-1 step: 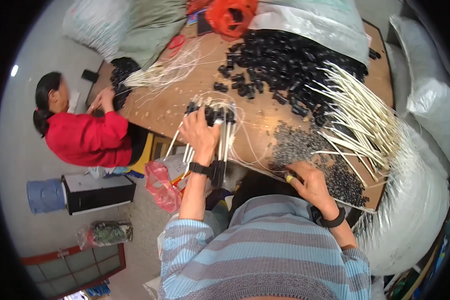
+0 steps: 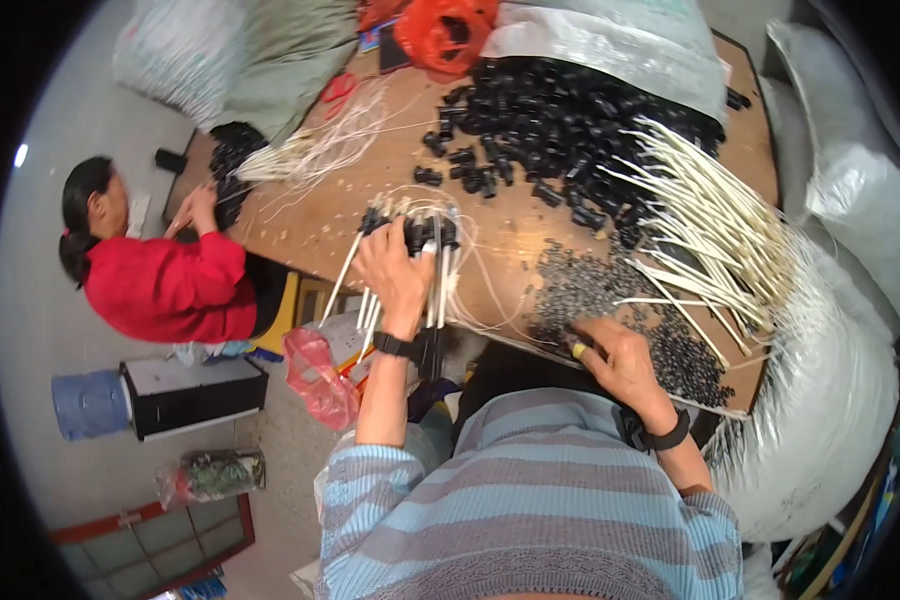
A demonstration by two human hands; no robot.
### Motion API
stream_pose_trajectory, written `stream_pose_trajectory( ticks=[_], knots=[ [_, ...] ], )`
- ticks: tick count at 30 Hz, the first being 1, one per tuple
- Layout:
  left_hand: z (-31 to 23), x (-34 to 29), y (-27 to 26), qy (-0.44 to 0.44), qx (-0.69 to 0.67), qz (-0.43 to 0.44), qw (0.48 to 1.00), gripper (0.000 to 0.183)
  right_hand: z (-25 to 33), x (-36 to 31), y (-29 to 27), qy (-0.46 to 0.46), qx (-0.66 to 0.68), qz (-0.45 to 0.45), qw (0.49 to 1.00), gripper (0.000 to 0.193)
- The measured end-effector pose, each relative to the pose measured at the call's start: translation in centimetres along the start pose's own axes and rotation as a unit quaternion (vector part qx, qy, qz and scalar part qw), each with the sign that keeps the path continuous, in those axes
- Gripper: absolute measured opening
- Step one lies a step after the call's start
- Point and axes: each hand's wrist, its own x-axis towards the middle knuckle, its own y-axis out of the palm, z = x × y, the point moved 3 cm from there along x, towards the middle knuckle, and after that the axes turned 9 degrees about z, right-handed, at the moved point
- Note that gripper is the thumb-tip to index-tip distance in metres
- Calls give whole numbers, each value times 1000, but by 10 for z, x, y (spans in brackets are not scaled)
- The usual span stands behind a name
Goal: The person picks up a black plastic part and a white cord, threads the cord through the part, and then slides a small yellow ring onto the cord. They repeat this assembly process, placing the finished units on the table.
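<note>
Brown tabletop (image 2: 505,245) bears white rods (image 2: 444,285), axes fore-and-aft, beneath the left hand (image 2: 395,270), small dark pieces (image 2: 582,288) beside the right hand (image 2: 622,362), both grips indeterminable.

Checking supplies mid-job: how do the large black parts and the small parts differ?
The large black parts are chunky; the small parts, tiny by comparison. The large black parts lie farther back; the small parts, by the right hand. Both lie loose on the table.

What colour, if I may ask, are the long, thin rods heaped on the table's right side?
Creamy white; the long, thin rods show best in the head view.
</note>
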Motion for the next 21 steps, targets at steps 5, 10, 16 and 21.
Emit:
stream_pose_trajectory(
  ticks=[5, 10, 16, 21],
  knots=[
    [-94, 4, 11, 212, -295, 154, 919, 36, -45, -9, -45, 57, -80, -144, 985, 24],
    [-159, 23, 67, 264, -301, 193, 896, 35, -75, -36, -84, 194, -289, -160, 923, 13],
    [-163, 27, 89, 227, -237, 214, 920, 32, -80, -38, -88, 150, -288, -162, 932, 14],
    [-134, 11, 80, 8, -432, 333, 838, 39, -61, -19, -82, 68, -138, -176, 972, 18]
  ],
)
